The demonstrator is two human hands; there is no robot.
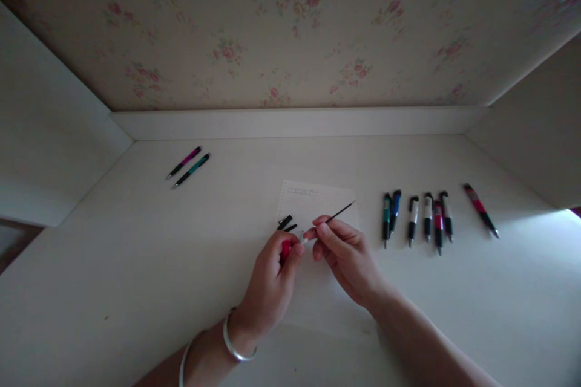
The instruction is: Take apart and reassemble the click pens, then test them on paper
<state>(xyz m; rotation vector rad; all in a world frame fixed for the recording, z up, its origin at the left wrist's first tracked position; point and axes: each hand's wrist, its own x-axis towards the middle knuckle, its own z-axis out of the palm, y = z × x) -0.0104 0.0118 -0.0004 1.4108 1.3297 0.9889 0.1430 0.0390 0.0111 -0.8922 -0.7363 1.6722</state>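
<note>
My left hand (pixel 271 281) is closed around a red pen barrel (pixel 285 250). A small pale piece (pixel 303 238) shows at its fingertips; I cannot make out exactly what it is. Between the thumb and fingers of my right hand (pixel 348 255) is a thin dark ink refill (pixel 340 210), its free end slanting up to the right. The two hands nearly meet over a sheet of printed paper (pixel 318 193). Black pen parts (pixel 285 222) lie just beyond my left fingers, partly hidden by them.
Two pens, one purple (pixel 185 161) and one teal (pixel 192 170), lie at the back left. To the right are several assembled pens (pixel 428 217) in a loose row, with a red and black pen (pixel 481 210) farther right. White panels and a papered wall (pixel 254 30) bound the desk.
</note>
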